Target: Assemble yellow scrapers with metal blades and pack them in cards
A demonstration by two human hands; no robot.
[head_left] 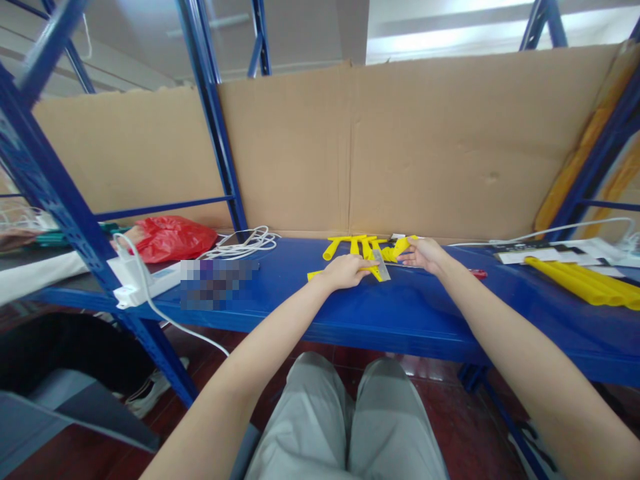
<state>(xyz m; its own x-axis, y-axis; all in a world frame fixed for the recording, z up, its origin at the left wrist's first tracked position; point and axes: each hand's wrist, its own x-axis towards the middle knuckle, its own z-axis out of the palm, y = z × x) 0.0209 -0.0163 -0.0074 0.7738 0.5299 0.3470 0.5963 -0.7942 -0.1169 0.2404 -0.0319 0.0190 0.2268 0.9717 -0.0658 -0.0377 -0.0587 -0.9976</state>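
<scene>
My left hand (345,271) is closed on a yellow piece with a flat grey metal strip (381,265) at its end, low over the blue shelf. My right hand (423,255) pinches another yellow piece (403,247) a little farther right. Behind and between my hands lie several yellow tube-like pieces (331,249), some overlapping. My fingers hide parts of both held pieces, and their exact kind is too small to make out. A small red object (479,273) lies just right of my right wrist.
Long yellow tubes (583,283) lie at the right beside black-and-white flat items (540,251). Left on the blue shelf (425,313) are a coiled white cable (250,241), a red plastic bag (175,239) and a white power strip (163,280). A cardboard panel (425,147) stands behind; blue posts (215,133) frame the space.
</scene>
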